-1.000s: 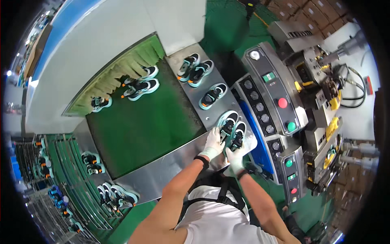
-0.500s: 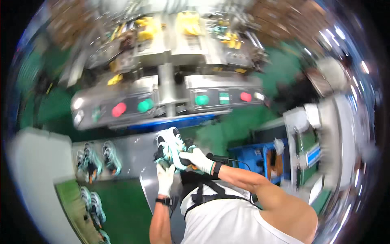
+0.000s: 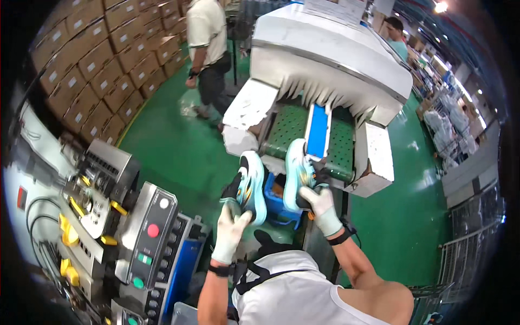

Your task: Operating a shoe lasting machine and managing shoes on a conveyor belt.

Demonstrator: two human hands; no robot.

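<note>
In front of me I hold two sneakers, pale mint with black and orange parts. My left hand, in a white glove, is closed on the heel end of the left sneaker. The other sneaker is gripped near its heel by my gloved right hand. Both toes point away from me, and the sneakers are apart. Just beyond them lies a green perforated conveyor belt with a blue strip down its middle. It runs under a white machine hood with a hanging fringe.
A blue crate stands below the sneakers. At the left is a machine with a button panel and yellow parts. Stacked cardboard boxes fill the far left. One person walks beyond; another stands farther right.
My view has swung right, from the button-panel machine and the bench of shoes to the conveyor. The two sneakers, close together before, are now held apart, one in each hand.
</note>
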